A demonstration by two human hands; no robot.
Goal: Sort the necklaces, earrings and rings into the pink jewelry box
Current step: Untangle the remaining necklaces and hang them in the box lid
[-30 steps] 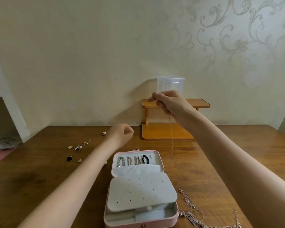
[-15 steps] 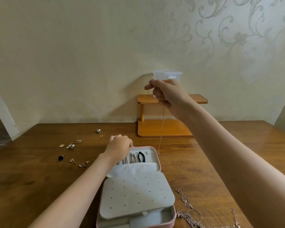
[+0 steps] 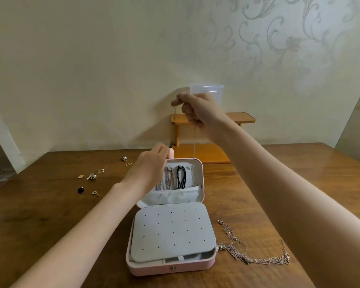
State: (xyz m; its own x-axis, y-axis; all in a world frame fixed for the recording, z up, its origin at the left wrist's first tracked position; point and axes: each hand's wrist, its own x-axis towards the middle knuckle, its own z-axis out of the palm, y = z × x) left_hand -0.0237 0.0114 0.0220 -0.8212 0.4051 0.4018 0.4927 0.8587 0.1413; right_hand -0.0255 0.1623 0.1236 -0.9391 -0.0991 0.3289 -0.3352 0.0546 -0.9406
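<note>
Right hand [image 3: 197, 110] pinches a thin chain [image 3: 194, 142] high above the pink jewelry box [image 3: 203, 179], letting it hang straight toward the lid; left hand [image 3: 152, 167] at the lid's far edge, grip unclear, probably steadying it.

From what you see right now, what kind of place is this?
Probably a room in a home. A wooden table stands against a wall with floral patterned wallpaper, and a small orange wooden shelf holding a clear plastic container sits on it behind the pink jewelry box.
</note>
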